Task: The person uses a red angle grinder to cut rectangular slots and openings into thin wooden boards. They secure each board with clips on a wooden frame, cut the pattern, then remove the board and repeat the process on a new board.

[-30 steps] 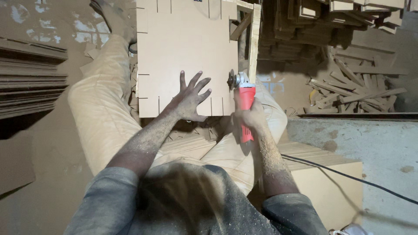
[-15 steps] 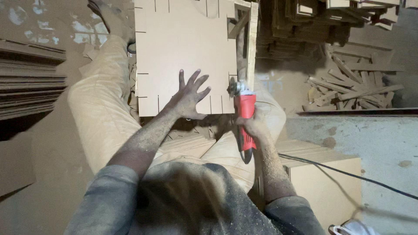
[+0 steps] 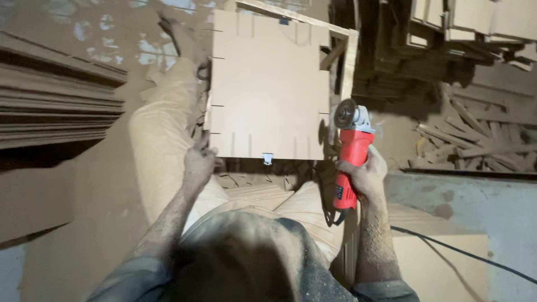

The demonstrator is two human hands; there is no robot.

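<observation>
Fingers of the right hand (image 3: 366,173) wrap a red angle grinder (image 3: 348,156); left hand (image 3: 198,162) pinches the slotted board's (image 3: 268,84) corner; stacked panels (image 3: 56,106) left, scrap wood (image 3: 475,140) right.

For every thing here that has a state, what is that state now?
Left hand: gripping the board's near left corner.
Right hand: closed around the grinder's body.
Red angle grinder: held beside the board's right edge, disc forward.
Slotted board: lying flat, slots cut along its edges.
Cable: trailing slack to the right.
</observation>
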